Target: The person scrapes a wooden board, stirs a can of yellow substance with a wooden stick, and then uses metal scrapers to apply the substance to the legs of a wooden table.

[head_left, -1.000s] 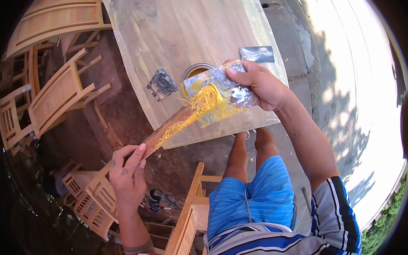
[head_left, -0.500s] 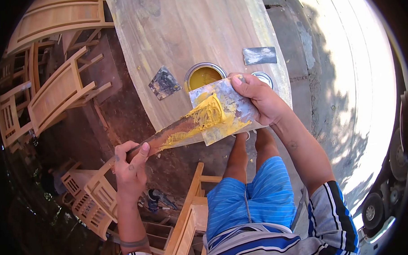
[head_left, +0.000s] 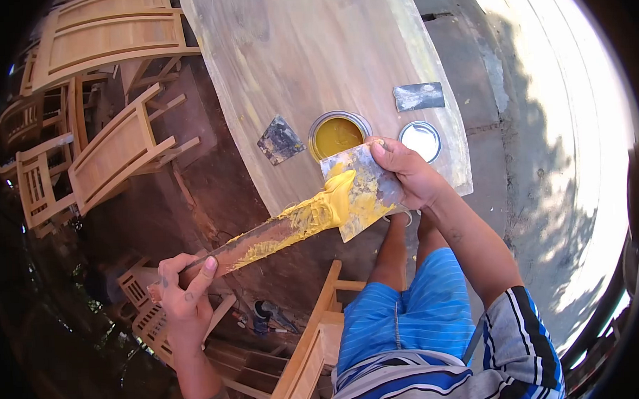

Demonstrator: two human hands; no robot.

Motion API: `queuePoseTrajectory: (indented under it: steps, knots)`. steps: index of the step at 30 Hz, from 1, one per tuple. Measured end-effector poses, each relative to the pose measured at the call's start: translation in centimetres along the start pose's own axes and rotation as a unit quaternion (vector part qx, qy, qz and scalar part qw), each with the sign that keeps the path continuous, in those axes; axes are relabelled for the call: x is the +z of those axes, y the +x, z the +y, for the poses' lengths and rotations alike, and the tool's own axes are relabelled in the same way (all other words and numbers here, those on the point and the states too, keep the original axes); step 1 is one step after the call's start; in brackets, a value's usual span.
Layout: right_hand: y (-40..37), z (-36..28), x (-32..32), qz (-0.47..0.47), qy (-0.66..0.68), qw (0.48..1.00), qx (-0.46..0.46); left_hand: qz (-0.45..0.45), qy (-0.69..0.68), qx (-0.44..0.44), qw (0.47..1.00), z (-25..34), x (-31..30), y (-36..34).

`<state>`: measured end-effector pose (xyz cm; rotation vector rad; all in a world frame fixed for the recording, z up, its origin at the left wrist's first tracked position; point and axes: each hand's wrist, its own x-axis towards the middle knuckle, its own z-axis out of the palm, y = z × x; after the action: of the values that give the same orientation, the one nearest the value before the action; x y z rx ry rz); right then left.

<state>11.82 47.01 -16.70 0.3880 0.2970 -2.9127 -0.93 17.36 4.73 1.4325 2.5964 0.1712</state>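
My left hand [head_left: 187,292] is closed around the end of a long flat wooden stick [head_left: 230,257], whose far half is coated in thick yellow paste [head_left: 323,206]. The stick's coated tip touches a flat, paint-smeared spreader plate [head_left: 364,180], with a lump of paste between them. That plate is pinched at its edge in my right hand [head_left: 410,169], thumb on top. Just beyond it, an open can [head_left: 337,137] of mustard-yellow paste stands on the wooden tabletop [head_left: 307,59], its near rim partly covered by the plate.
A round metal lid [head_left: 420,141] lies right of the can. Two dark scraper pieces, a left one [head_left: 281,140] and a right one [head_left: 419,96], rest on the tabletop. Unfinished wooden chairs [head_left: 121,154] crowd the left side; a wooden frame [head_left: 307,340] stands near my legs.
My left hand has drawn the stick back down and left, so less of it overlaps the plate. The paste is gathered more at its tip. The whole view has shifted slightly.
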Motion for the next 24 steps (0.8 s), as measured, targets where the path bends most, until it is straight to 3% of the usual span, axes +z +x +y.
queuePoseTrajectory:
  steps: [3,5,11,18,24]
  knots:
    - [0.1,0.9,0.3,-0.029,0.040,0.999,-0.009,-0.012,-0.099,-0.035,0.994,1.1,-1.9,0.5]
    - [0.2,1.4,0.9,-0.037,0.052,0.998,-0.014,-0.030,-0.140,-0.010,0.990,1.8,-1.7,1.6]
    - [-0.2,1.9,2.6,-0.031,0.112,0.992,-0.042,-0.049,-0.294,-0.025,0.954,2.9,1.6,3.3]
    - [-0.8,1.4,3.5,-0.016,0.101,0.993,-0.055,0.023,-0.368,0.002,0.929,4.5,5.3,4.7]
    - [-0.3,2.3,3.7,-0.036,0.117,0.990,-0.072,0.082,-0.352,0.037,0.932,6.2,6.6,5.6]
